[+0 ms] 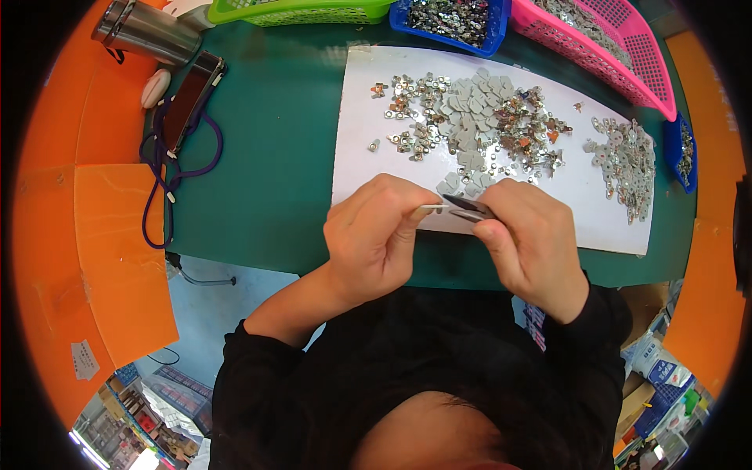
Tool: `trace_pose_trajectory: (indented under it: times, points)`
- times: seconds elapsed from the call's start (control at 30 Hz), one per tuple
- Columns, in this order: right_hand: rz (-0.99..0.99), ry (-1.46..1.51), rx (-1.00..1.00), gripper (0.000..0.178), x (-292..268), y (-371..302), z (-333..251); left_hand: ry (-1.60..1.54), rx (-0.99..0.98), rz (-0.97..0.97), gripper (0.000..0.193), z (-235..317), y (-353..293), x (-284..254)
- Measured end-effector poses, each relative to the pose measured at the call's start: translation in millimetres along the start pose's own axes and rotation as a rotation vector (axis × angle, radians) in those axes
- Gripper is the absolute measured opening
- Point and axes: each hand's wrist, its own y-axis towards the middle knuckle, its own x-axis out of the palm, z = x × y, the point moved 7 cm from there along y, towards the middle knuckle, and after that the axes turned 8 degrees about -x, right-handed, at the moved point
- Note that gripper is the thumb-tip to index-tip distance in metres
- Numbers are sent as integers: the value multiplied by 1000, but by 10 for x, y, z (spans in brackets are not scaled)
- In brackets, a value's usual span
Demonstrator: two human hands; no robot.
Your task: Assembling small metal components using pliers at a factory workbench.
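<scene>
Over the near edge of the white board (364, 168), both hands meet. My left hand (377, 227) is closed, pinching a thin, pale flat piece (433, 207) between thumb and fingertips. In my right hand (534, 235) is a pair of pliers (468, 207), mostly hidden by the fingers; its dark jaws point left and are parted close to the pale piece. Whether they touch it, I cannot tell. Just beyond the hands lie grey flat pieces (474, 98), with small shiny metal parts (419, 139) to their left and copper-and-silver metal parts (526, 129) to their right.
Round metal discs (627, 160) are heaped on the board's right side. Along the back stand a green basket (301, 11), a blue tray (492, 31) and a pink basket (654, 66). A smaller blue tray (674, 149), a phone (192, 102) with purple cord and a steel flask (157, 33) flank the board.
</scene>
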Motion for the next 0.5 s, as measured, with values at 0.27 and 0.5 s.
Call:
trace_pose_trajectory:
  times: [0.27,0.5]
  points:
    - [52,-275,-57,31,41,15,-95,-28,-86,20,3,-10,-52,13]
    - [-13,-280,-20,34,71,13,-106,-44,-164,45,5,-44,-94,15]
